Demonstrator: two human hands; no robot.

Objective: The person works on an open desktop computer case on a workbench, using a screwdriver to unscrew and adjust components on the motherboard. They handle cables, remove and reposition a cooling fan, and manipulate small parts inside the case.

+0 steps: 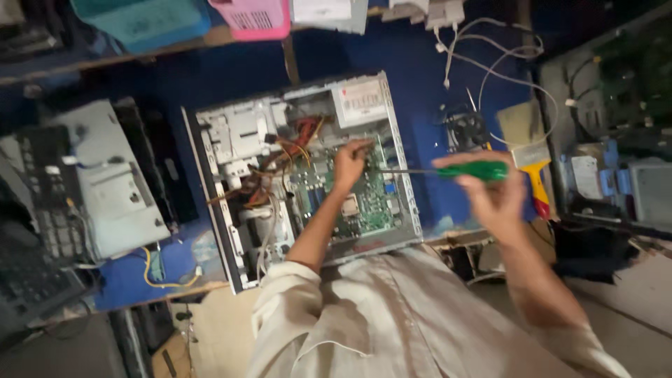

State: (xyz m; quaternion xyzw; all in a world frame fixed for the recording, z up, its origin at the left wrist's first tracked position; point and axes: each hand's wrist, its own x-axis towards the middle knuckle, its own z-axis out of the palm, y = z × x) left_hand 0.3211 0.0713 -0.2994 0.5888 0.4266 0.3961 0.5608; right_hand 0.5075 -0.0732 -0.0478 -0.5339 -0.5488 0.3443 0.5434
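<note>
From the head camera, looking down, an open computer case [308, 168] lies on its side on the blue tabletop [420, 77], its side panel off so that the green circuit board [364, 199] and the tangle of red and yellow wires [297, 150] inside face upward and can be reached from above. The left hand [348, 162] reaches into the case, its grip pinched narrow over the upper part of the board, just where the tip of the tool arrives; the fingers seem to steady something small there, though what it is cannot be made out. The right hand [493, 196] is held outside the case, off its right edge, with its grip wrapped around the green handle of a screwdriver [448, 170]. The thin shaft runs nearly level to the left, over the case wall and on to the left fingers, an angle that lets the tip come at the board from the side. A yellow-and-red brush [535, 178] lies on the tabletop just beyond the right hand, and a small black fan [467, 128] with white cables [490, 59] trailing from it sits above it. To the left of the case lies a grey metal panel [115, 182]. At the far edge of the tabletop stand a teal bin [140, 21] and a pink basket [255, 17]. The person's pale sleeves fill the bottom of the view.
</note>
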